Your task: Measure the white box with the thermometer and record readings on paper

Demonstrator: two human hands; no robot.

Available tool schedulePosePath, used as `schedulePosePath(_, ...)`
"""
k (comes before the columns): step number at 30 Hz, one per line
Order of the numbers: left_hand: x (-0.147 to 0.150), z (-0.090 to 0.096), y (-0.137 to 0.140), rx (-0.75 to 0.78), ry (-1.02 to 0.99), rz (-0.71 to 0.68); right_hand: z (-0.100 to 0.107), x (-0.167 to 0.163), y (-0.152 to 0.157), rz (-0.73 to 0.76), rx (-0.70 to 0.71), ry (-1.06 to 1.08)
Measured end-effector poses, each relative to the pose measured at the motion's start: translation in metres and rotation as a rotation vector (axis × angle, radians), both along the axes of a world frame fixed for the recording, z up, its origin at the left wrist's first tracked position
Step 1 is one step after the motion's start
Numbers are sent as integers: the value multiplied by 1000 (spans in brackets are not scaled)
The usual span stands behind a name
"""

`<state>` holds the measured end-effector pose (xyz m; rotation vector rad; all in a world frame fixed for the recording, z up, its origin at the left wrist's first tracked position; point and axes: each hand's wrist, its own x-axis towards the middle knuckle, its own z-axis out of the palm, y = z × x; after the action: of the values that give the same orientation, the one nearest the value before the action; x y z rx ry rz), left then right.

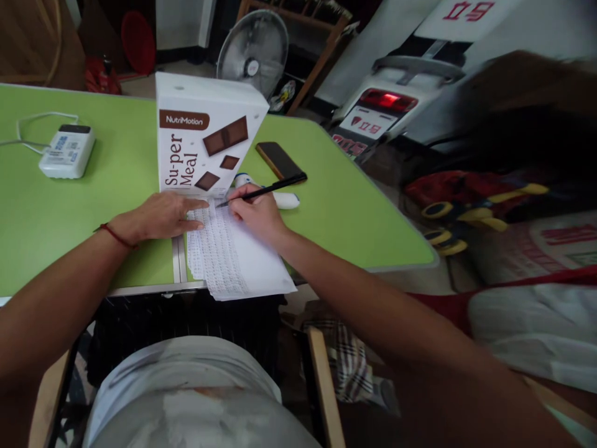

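Several stacked sheets of paper (254, 261) lie at the front edge of the green table, the left part covered in dense columns of handwriting. My right hand (257, 213) is closed around a black pen (275, 186), its tip on or just above the top of the page. Resting at the left of the sheets, my left hand (170, 218) has its index finger stretched out towards the pen tip. Directly behind the paper stands a white "NutriMotion Su-per Meal" box (186, 149). A white cylindrical object (286, 200) lies partly hidden behind my right hand.
On the green table (116, 149) a dark phone (280, 160) lies right of the box. A white plug-in device (69, 151) with a cable sits at the left. Beyond the table are a fan (253, 56) and a scooter (380, 106) with a red tail light.
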<state>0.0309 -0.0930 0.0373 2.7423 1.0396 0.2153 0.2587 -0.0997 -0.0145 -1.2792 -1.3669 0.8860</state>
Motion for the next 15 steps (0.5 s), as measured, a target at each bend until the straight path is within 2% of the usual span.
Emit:
schedulePosePath(5,0,0,2,-20,88,-16,-7,1,0,-59,132,3)
schedulePosePath(15,6,9,-5,-54,174,66,-3,-3,-4,-48,219,-92)
